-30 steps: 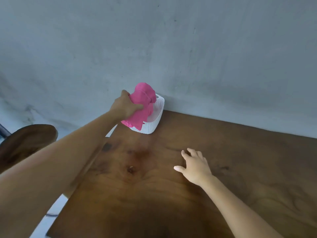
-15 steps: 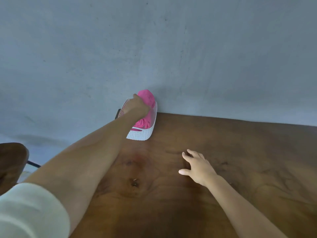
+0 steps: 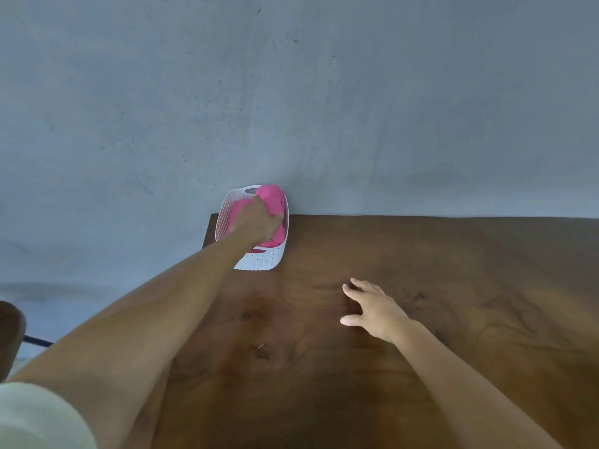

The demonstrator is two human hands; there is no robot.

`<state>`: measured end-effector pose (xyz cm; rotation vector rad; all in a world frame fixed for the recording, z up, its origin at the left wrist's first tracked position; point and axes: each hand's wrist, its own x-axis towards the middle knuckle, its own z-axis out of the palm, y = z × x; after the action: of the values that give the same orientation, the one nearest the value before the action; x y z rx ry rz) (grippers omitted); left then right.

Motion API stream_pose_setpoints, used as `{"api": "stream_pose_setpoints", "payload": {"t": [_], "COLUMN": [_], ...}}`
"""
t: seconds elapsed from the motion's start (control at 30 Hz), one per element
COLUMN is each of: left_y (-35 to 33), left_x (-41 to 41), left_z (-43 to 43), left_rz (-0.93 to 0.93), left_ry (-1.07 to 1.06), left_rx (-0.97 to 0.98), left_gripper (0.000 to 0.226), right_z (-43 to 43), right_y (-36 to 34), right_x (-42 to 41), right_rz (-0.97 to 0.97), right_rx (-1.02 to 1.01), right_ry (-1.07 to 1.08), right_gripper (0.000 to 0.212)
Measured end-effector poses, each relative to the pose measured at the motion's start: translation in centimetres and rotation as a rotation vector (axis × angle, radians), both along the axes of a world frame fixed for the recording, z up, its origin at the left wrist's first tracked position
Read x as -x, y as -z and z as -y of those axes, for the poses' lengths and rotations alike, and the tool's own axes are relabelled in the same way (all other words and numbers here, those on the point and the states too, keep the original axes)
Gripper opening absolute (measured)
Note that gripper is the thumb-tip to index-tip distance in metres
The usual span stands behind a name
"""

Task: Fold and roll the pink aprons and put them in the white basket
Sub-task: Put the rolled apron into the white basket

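While the left hand (image 3: 259, 222) presses closed on the rolled pink aprons (image 3: 272, 197) inside the white basket (image 3: 259, 262) at frame centre-left — placing step — the right hand (image 3: 376, 307) rests open, so letting go likely comes next.

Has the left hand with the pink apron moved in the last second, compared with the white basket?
Yes. The left hand has gone down into the white basket, pressing the pink apron inside; before, it held the apron above the rim.
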<state>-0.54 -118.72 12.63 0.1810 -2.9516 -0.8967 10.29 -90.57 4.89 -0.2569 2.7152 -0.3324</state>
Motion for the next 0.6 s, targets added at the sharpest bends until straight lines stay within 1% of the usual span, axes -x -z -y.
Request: {"api": "stream_pose_setpoints", "payload": {"t": [0.07,0.1,0.17,0.2,0.3,0.37,0.43,0.6], "left_y": [-0.3,-0.2,0.2,0.4,1.0,1.7,2.6,6.0], "left_x": [-0.8,-1.2,-2.3,-3.1,-6.2,-8.4,-10.5,-14.5], "left_z": [0.0,-0.1,-0.6,-0.9,-2.1,-3.5,-5.3,-10.0], "left_rz": [-0.01,-0.032,-0.116,-0.183,-0.406,-0.481,-0.469,-0.291], "left_ry": [0.011,0.028,0.098,0.147,0.292,0.365,0.431,0.56], "left_rx": [0.044,0.095,0.225,0.26,0.217,0.148,0.1,0.032], "left_gripper": [0.063,0.064,0.057,0.052,0.038,0.032,0.03,0.033], "right_z": [-0.1,-0.1,-0.2,-0.2,-0.8,-1.7,-2.9,-6.2], "right_y": [-0.1,-0.1,-0.1,-0.1,0.0,0.0,0.2,0.7], "right_x": [-0.1,-0.3,-0.6,-0.9,-1.9,-2.9,-4.4,-9.0], "right_rz": [-0.011,-0.017,-0.041,-0.062,-0.098,-0.111,-0.129,-0.178], "right_rx": [0.008,0.015,0.031,0.035,0.081,0.121,0.141,0.133], "right_ry": [-0.001,0.007,0.032,0.042,0.101,0.155,0.206,0.34], "right_gripper": [0.077,0.078,0.076,0.074,0.065,0.059,0.053,0.044]}}
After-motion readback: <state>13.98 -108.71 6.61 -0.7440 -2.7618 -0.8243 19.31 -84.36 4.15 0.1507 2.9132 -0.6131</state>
